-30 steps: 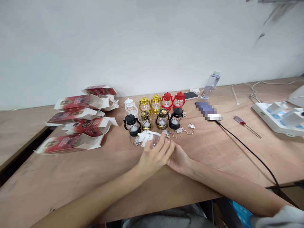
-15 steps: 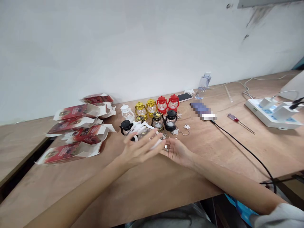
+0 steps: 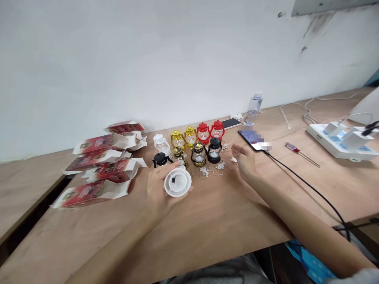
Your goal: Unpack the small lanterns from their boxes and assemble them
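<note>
My left hand point(image 3: 156, 191) is wrapped round a white lantern point(image 3: 181, 184), whose round base, with a small black switch, is turned up toward me; its upper part is hidden. To the right, my right hand point(image 3: 246, 162) is held above the table with fingers stretched out and nothing visible in it. Beside it lie several thin wire handles with small pale pieces point(image 3: 218, 169). Behind my left hand stand small lanterns: black point(image 3: 214, 152), bronze point(image 3: 198, 155), gold point(image 3: 190, 137), red point(image 3: 217, 130) and another white one point(image 3: 161, 144).
Opened red boxes point(image 3: 102, 167) lie at the left. Toward the wall are a dark-screened phone point(image 3: 231, 123) and a water bottle point(image 3: 254, 108). A second phone point(image 3: 250, 139) with a black cable, a screwdriver point(image 3: 293, 148) and a white power strip point(image 3: 337, 142) lie to the right.
The white lantern has been turned so its base faces me, in my left hand alone. My right hand has moved away to the right and forward, over the wire handles' right end.
</note>
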